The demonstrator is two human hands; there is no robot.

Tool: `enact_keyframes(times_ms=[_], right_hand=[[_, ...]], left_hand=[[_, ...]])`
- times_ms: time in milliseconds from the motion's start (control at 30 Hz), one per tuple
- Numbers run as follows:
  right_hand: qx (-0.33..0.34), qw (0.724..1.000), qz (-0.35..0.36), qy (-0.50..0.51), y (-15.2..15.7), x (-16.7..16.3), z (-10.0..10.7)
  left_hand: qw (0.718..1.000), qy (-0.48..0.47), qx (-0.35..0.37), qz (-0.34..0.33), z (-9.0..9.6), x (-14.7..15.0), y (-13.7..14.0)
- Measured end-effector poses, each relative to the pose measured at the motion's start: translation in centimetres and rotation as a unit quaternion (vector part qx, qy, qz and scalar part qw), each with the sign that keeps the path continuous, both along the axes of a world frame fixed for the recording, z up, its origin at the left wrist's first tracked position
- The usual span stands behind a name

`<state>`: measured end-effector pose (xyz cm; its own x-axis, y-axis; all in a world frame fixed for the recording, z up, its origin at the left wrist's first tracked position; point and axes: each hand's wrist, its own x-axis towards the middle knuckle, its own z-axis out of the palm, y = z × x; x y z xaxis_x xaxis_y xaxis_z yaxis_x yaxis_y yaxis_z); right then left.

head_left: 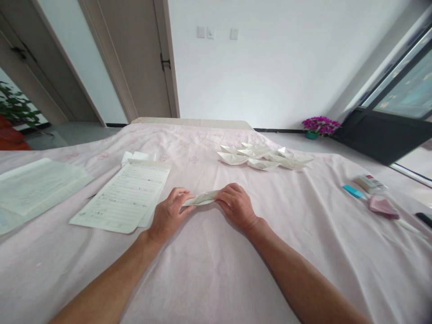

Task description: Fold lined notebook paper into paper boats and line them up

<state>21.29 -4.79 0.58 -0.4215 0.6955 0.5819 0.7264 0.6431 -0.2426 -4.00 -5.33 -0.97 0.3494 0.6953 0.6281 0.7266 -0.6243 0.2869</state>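
Note:
A small folded piece of white paper (202, 198) lies low over the pink cloth, held at both ends. My left hand (170, 213) pinches its left end with thumb and fingers. My right hand (236, 206) grips its right end, fingers curled over it. Both forearms reach in from the bottom edge. A stack of printed paper sheets (124, 198) lies just left of my left hand. Further back sits a cluster of several folded paper boats (261, 157).
A pink cloth (216, 270) covers the table. More sheets (33, 189) lie at the far left. At the right edge are a blue item (353, 192), a small packet (369, 183) and a pink object (383, 207). Purple flowers (320, 126) stand on the floor.

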Motion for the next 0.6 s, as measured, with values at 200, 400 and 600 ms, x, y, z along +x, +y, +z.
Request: enact_keyframes(times_ms=[200,400,600], right_hand=[[-0.015,0.999,0.003,-0.036,-0.03,-0.18,0.15],[-0.027,0.998,0.04,-0.029,-0.14,-0.22,0.27],[-0.022,0.999,0.029,-0.022,-0.24,-0.3,0.13]], left_hand=[[0.999,0.029,-0.017,-0.004,-0.16,0.22,0.08],[0.996,0.053,-0.073,0.009,0.29,0.54,0.03],[0.996,0.057,-0.074,0.002,0.37,0.62,0.0]])
